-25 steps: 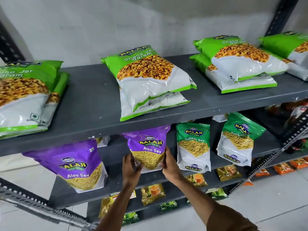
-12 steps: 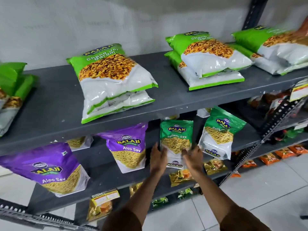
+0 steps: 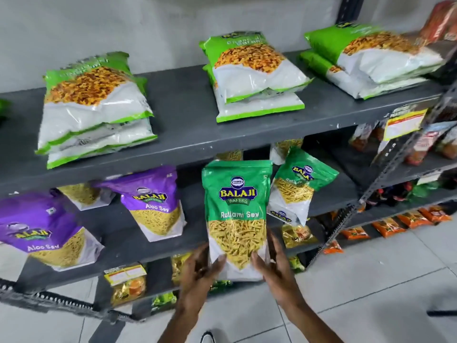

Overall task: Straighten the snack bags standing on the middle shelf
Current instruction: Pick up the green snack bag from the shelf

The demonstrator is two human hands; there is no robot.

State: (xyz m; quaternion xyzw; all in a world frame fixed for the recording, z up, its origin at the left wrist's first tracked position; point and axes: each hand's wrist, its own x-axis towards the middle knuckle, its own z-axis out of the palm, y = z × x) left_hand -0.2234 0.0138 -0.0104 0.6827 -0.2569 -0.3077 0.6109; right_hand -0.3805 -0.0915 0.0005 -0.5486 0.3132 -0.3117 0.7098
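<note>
A green Ratlami Sev bag (image 3: pixel 236 209) stands upright at the front of the grey middle shelf (image 3: pixel 123 246). My left hand (image 3: pixel 200 271) grips its lower left corner and my right hand (image 3: pixel 274 263) grips its lower right side. A second green Ratlami Sev bag (image 3: pixel 296 184) leans to the right just behind it. Left of them stand a purple Aloo Sev bag (image 3: pixel 154 201) and another purple Aloo Sev bag (image 3: pixel 42 229), both tilted. More bags sit half hidden behind them.
Piles of green and white Chana Jor Garam bags (image 3: pixel 252 75) lie flat on the top shelf (image 3: pixel 188 125). Small packets (image 3: pixel 126 283) line the lower shelves. A slotted metal upright (image 3: pixel 371 194) slants at the right, next to another rack of orange packets (image 3: pixel 410 219).
My hands left the purple Aloo Sev bag, moved right and took hold of the green Ratlami Sev bag, which is now forward and upright. My view swung right.
</note>
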